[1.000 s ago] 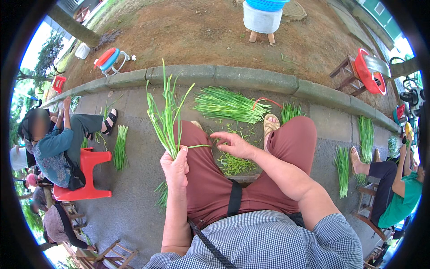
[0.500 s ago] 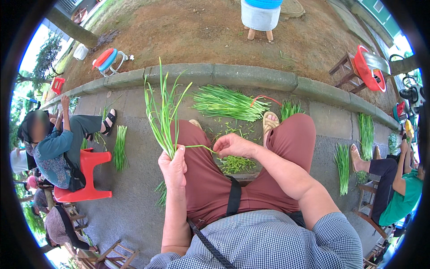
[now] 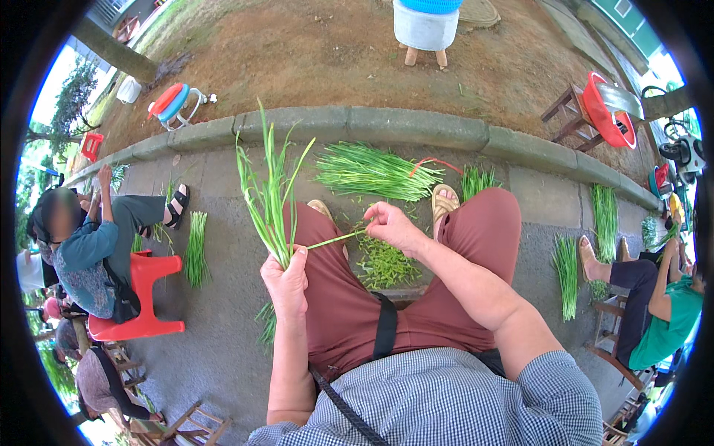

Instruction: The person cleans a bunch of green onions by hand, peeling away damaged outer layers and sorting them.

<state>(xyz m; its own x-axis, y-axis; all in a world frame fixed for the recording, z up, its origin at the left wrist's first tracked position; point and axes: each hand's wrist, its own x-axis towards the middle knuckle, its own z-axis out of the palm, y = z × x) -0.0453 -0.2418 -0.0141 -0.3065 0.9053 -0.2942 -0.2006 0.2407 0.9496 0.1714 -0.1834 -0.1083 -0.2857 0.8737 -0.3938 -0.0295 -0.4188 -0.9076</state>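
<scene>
My left hand (image 3: pixel 285 281) is closed round the lower part of a loose bunch of garlic chives (image 3: pixel 269 197), held upright over my left knee. One stalk (image 3: pixel 331 241) sticks out sideways from that fist toward my right hand (image 3: pixel 398 229). The thumb and fingertips of my right hand are pinched at this stalk's far end. Between my feet lies a heap of short green chive pieces (image 3: pixel 387 267), with more bits scattered beyond it. Farther out rests a large bundle of chives (image 3: pixel 372 171), a red tie (image 3: pixel 435 162) near its right end.
A stone kerb (image 3: pixel 416 128) runs across beyond the bundle. At left a person sits on a red plastic chair (image 3: pixel 145 290), near another chive bundle (image 3: pixel 196 249). More chives (image 3: pixel 565 275) lie at right beside a seated person in green. A red basin (image 3: pixel 606 111) stands on a stool.
My right hand has shifted slightly up and right, and the stalk between my hands now slants upward. My left hand stays almost in place with the bunch.
</scene>
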